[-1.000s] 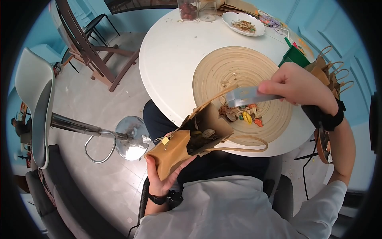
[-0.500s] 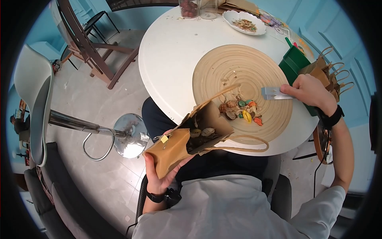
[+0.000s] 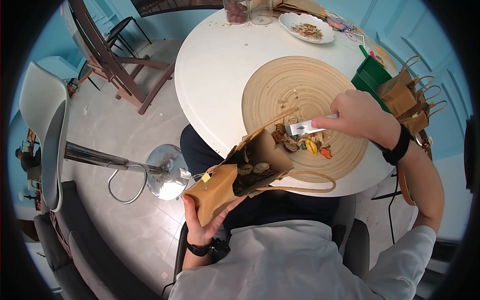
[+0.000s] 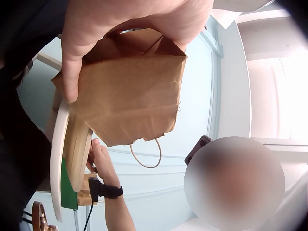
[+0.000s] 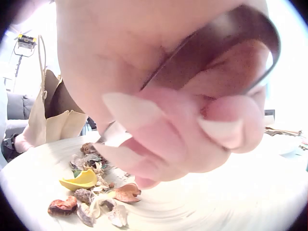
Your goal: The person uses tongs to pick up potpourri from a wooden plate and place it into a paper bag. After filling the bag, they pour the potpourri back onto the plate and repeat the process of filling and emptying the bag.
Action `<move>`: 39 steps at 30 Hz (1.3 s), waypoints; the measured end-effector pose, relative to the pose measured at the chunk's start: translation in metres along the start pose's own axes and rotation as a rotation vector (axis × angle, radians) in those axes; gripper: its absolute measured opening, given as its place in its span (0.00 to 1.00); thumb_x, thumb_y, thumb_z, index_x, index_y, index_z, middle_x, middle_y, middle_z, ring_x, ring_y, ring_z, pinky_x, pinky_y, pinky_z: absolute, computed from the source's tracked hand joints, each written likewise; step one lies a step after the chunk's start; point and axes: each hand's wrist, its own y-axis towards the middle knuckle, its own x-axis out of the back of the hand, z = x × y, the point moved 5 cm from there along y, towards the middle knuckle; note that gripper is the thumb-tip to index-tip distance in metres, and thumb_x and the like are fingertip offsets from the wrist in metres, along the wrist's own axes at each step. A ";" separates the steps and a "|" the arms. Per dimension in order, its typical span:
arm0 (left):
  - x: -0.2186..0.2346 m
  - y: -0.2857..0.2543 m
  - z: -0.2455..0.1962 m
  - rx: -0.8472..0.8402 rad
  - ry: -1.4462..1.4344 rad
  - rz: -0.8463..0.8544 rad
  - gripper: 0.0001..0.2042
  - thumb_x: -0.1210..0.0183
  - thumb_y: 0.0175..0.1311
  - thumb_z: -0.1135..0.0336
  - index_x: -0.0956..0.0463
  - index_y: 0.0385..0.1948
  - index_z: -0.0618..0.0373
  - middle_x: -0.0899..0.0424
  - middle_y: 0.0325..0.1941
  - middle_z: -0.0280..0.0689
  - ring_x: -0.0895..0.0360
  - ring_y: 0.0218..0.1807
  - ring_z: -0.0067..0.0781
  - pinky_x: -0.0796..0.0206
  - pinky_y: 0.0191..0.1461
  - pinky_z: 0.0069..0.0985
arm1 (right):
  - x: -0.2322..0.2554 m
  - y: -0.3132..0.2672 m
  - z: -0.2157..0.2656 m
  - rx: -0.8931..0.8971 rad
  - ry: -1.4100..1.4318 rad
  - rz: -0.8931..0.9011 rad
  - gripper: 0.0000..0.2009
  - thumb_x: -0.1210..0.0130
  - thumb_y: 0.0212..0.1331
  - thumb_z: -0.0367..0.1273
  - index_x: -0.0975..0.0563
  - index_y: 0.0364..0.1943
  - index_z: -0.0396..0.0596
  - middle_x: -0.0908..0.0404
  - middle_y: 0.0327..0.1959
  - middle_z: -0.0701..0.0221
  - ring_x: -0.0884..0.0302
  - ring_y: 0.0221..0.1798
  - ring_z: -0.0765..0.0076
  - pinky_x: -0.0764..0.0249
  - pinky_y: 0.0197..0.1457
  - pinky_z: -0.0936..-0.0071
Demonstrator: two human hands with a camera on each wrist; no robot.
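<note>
My left hand (image 3: 201,231) grips a brown paper bag (image 3: 214,194) from below, tilted with its mouth toward the table. Dried leaves or petals (image 3: 261,168) show inside it. In my right hand (image 3: 364,116) are metal tongs (image 3: 304,127), whose curved bend (image 5: 240,33) loops behind the fingers in the right wrist view. The tongs' tips are right at a small heap of dried potpourri (image 3: 311,146), beside a brown cone-like piece (image 3: 279,133). That heap, with yellow, orange and green pieces, lies on a round ribbed wooden plate (image 3: 270,75) near the bag's mouth.
On the white round table (image 3: 210,65) stand a scalloped white dish (image 3: 325,39) of dried bits, a jar of red fruit-like balls (image 3: 236,12) and a green bin (image 3: 369,77). Several paper bags (image 3: 400,95) stand at the right edge. A bar stool (image 3: 45,100) is at left.
My right hand first moved right with the tongs, away from the heap, then came back left and down to it. The left hand and the bag stay nearly still.
</note>
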 end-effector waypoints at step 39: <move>0.012 -0.003 0.004 0.007 -0.038 0.000 0.47 0.56 0.63 0.27 0.52 0.73 0.56 0.44 0.75 0.50 0.42 0.73 0.56 0.47 0.72 0.62 | 0.012 -0.049 0.004 0.049 0.240 -0.190 0.23 0.39 0.59 0.49 0.28 0.26 0.41 0.27 0.19 0.59 0.28 0.24 0.51 0.35 0.28 0.61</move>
